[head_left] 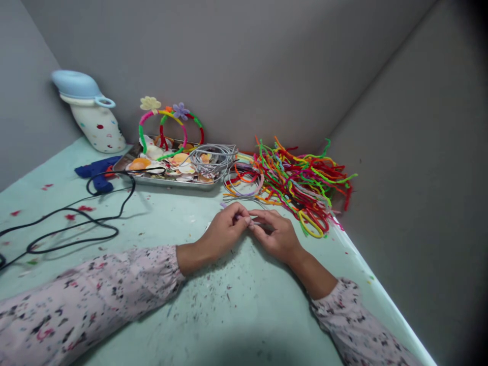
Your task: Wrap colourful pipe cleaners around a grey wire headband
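Note:
My left hand [223,234] and my right hand [277,236] rest on the pale green table [160,229], fingertips meeting. Both are closed in a pinch on a thin pale strand [252,221], too small to name for certain. Just beyond the hands lie a few bare hoop-shaped headbands [244,185]. A tangle of coloured pipe cleaners [301,178] is heaped to the right of them, close to my right hand. Both forearms wear flowered sleeves.
A metal tray [168,181] holds shells, grey wire hoops and decorated headbands [168,127]. A blue glue gun [97,170] lies left of it, its black cord [76,223] looping over the table. A white and blue jug [91,112] stands in the back left corner. Grey walls enclose the table.

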{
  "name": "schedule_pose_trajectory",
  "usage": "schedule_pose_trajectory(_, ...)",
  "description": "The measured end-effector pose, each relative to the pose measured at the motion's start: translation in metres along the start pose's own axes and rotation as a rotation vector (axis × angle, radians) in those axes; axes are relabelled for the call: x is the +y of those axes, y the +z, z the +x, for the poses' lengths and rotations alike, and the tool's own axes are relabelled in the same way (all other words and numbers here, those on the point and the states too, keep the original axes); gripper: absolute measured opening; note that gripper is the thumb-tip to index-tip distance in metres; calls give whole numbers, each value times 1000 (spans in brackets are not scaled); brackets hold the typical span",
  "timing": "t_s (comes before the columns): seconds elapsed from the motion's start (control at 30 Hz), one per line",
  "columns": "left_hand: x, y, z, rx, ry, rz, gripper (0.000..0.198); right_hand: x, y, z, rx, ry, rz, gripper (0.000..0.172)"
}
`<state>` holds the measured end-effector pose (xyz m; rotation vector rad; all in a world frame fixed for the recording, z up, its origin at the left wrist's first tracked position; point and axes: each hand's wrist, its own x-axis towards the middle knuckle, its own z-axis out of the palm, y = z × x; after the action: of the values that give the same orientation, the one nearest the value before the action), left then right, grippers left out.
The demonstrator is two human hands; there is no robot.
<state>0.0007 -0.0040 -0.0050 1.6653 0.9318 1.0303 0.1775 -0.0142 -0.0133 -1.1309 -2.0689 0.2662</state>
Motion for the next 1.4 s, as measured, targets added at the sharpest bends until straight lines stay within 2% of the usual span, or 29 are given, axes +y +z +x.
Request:
schedule_pose_trajectory(0.17, -1, 1, 0, -3, -24, -12, 6, -4, -3, 1, 33, -44, 81, 33)
schedule_pose_trajectory(0.43, -2, 1, 0, -22, -8, 65, 7, -2, -3, 0, 88, 93, 232, 27)
schedule_pose_trajectory(0.67, -1, 0, 0, -58, 50, 226, 16, -2, -1, 0, 158, 105, 266, 26)
schedule_pose_trajectory(0.83, 0, -1, 1, -70, 75, 267, 19, -3, -2, 1, 189, 71, 321, 12)
schedule_pose_trajectory(0.93, 0, -2, 1, -65, 94, 251, 20, -3, -4, 3, 152, 84, 294, 7)
schedule_pose_trajectory(1.07, 1, -2, 1, -87, 99, 259, 22, -2, -5, 5, 61, 128, 229, 12)
schedule_pose_trajectory(1.4, 2, -2, 1, -136, 81, 267, 24, -1, -3, 3, 88, 154, 299, 9)
